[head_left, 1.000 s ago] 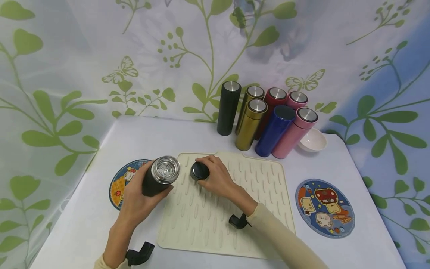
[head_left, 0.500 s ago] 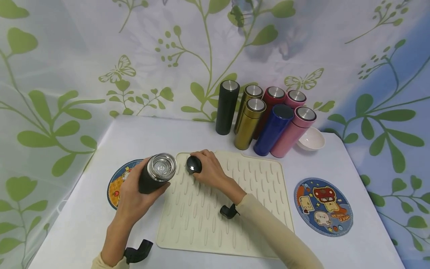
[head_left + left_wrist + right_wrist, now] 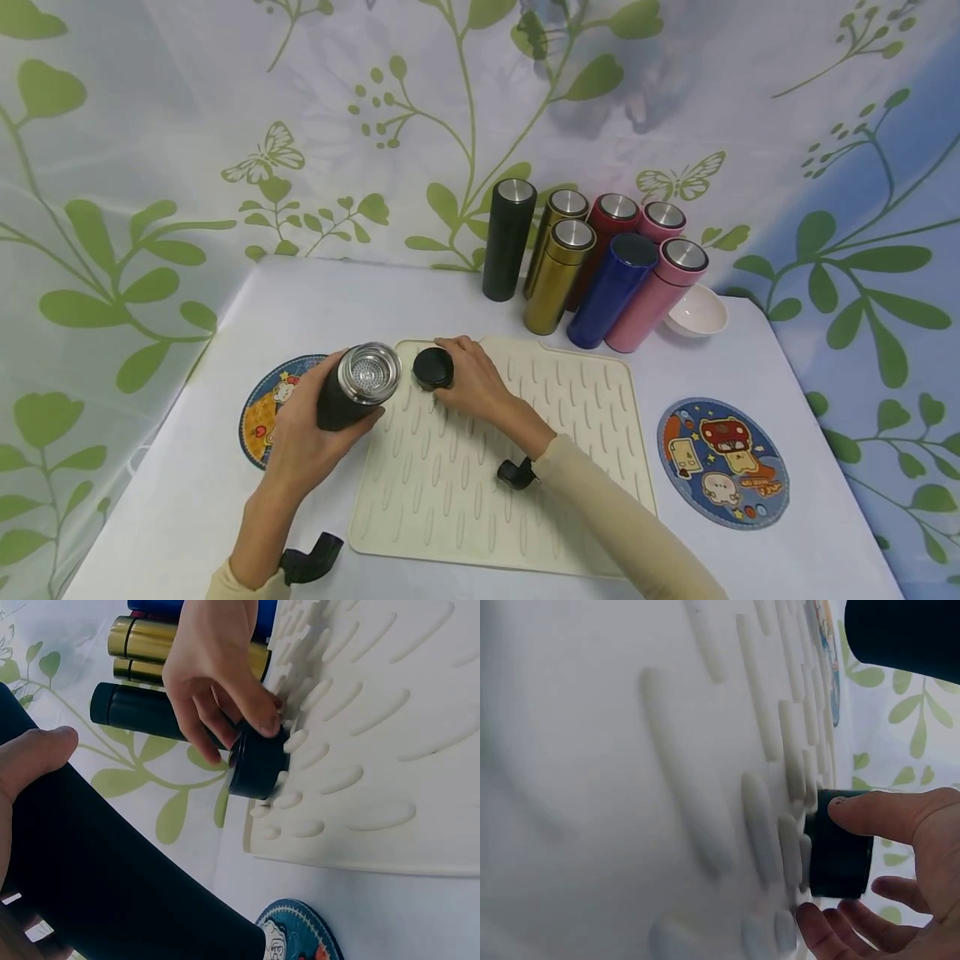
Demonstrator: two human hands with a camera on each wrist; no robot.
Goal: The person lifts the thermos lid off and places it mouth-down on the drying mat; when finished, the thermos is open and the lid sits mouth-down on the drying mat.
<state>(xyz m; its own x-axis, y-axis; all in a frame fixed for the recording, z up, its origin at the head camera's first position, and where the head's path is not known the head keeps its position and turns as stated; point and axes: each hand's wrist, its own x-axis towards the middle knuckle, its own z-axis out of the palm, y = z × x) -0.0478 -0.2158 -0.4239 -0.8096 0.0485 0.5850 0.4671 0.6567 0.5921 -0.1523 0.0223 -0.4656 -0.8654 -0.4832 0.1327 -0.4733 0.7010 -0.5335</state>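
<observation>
My left hand [image 3: 303, 421] grips a dark thermos bottle [image 3: 337, 408] above the left side of the table. Its cap is off, and a metal strainer [image 3: 371, 375] shows inside the steel mouth. In the left wrist view the dark body of the bottle slants across the lower left. My right hand [image 3: 474, 379] holds a black bottle cap [image 3: 432, 367] at the back left corner of the cream ridged mat [image 3: 480, 533]. In the right wrist view the thumb lies on the side of the cap [image 3: 841, 847], with the fingers curled around the opposite side. The cap sits against the mat's ridges.
Behind the mat stand several capped bottles: one black [image 3: 510, 242], two gold [image 3: 558, 279], one red, one blue [image 3: 611, 292], and pink ones [image 3: 652, 304]. A white bowl [image 3: 697, 312] is beside them. Round cartoon coasters lie left [image 3: 258, 408] and right [image 3: 723, 462] of the mat.
My right hand has carried the cap left and back over the mat. Half a second ago the cap was tilted; now its top lies level. The left hand and bottle have barely shifted.
</observation>
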